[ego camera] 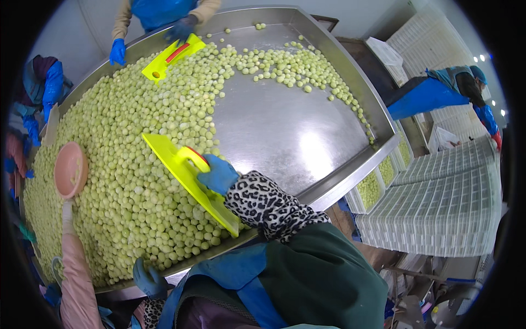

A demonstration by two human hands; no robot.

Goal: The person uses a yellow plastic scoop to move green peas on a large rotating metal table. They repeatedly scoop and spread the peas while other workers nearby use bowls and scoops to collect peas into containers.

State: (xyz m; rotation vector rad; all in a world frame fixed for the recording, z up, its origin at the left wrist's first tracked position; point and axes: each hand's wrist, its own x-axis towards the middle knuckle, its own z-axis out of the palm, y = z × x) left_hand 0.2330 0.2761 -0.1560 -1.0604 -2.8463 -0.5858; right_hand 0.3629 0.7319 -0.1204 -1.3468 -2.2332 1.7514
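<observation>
A wide stainless-steel sorting table (pixel 353 53) with raised sides holds a thick layer of round green fruits (pixel 135 123). My right hand (pixel 218 174), in a blue glove below a leopard-print cuff, is closed on the handle of a bright yellow-green plastic scraper (pixel 185 181). Its long blade stands against the fruits, beside bare metal. My left hand (pixel 148 280), gloved in blue too, rests by the table's near rim at the edge of the fruits, its fingers apart and nothing seen in it.
Across the table, a worker's gloved hand (pixel 181 31) is on another yellow-green scraper (pixel 170 59). At left, a pink-sleeved arm (pixel 76 263) reaches to a pink plastic basin (pixel 70 170). Stacked white crates (pixel 431 205) and a worker in a blue apron (pixel 431 96) are at right.
</observation>
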